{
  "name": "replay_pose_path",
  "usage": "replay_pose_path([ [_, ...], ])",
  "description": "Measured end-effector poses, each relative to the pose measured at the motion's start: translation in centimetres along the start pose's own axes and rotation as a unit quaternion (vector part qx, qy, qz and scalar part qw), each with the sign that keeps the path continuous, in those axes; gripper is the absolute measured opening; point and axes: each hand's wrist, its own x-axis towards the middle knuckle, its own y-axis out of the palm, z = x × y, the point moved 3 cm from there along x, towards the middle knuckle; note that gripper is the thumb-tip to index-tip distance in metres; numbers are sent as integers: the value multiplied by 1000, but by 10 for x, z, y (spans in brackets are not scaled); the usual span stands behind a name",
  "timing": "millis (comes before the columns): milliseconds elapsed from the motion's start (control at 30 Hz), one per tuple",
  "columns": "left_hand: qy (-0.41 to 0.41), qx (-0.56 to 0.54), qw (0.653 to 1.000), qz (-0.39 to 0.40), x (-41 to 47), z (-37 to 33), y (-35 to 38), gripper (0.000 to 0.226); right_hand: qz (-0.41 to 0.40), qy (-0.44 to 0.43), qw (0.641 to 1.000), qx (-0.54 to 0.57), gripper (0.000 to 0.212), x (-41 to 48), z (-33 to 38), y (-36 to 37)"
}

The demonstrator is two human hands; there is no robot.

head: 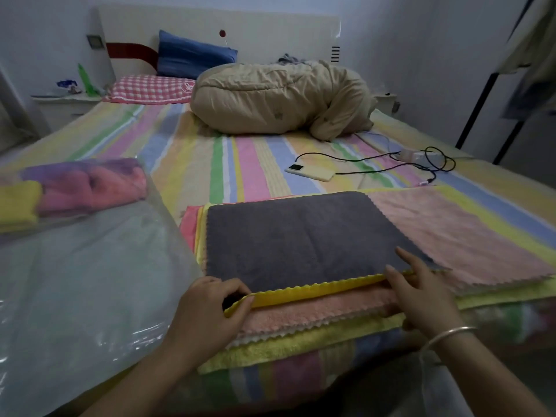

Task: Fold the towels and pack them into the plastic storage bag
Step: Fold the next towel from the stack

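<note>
A grey towel [294,236] lies flat on top of a stack of towels near the bed's front edge. Under it show a yellow towel [316,291], a pink one [316,311] and a pale yellow one [301,341]. My left hand [207,311] pinches the grey towel's near left corner with curled fingers. My right hand [421,293] holds the near right edge of the grey and yellow towels, fingers spread over it. A light pink towel [451,233] lies flat to the right. The clear plastic storage bag [90,281] lies at the left, with folded pink, purple and yellow towels [84,185] inside its far end.
A striped sheet [240,164] covers the bed. A phone [310,172] on a black cable [391,159] lies mid-bed. A bundled beige quilt [279,97] and pillows [150,88] sit at the head. A nightstand [63,106] stands at the far left.
</note>
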Motion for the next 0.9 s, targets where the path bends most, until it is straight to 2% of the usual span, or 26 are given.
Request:
replay_pose_path([
  [167, 37, -4, 999, 32, -2, -1, -2, 31, -16, 29, 986, -162, 59, 25, -4, -16],
  [267, 32, -25, 998, 55, -4, -4, -7, 33, -32, 10, 942, -333, 64, 30, 1, -12],
  [333, 15, -52, 997, 59, -2, -4, -10, 29, -84, -77, 897, -427, 61, 24, 17, -1],
  [433, -50, -126, 989, 53, 11, -3, -16, 15, -135, -274, 863, -402, 61, 9, 42, 29],
  [467, -111, -197, 972, 55, 19, -1, -17, 12, -123, -326, 853, -388, 61, 3, 47, 42],
  [500, -193, -290, 936, 60, 27, 3, -19, 13, -98, -369, 841, -383, 59, -3, 52, 56],
  [567, -346, -464, 811, 82, 42, 14, -22, 18, -50, -443, 813, -375, 56, -19, 59, 81],
  [600, -392, -512, 758, 98, 49, 21, -23, 22, -27, -474, 797, -373, 55, -26, 60, 92],
  [667, -438, -574, 683, 107, 59, 33, -25, 32, 18, -519, 770, -371, 54, -39, 60, 113],
  [700, -450, -584, 668, 102, 63, 39, -24, 36, 40, -533, 759, -372, 54, -45, 60, 121],
  [733, -455, -582, 667, 98, 66, 42, -22, 38, 60, -543, 750, -374, 53, -49, 58, 128],
  [900, -432, -545, 711, 103, 84, 44, -9, 35, 118, -557, 740, -358, 46, -56, 51, 142],
])
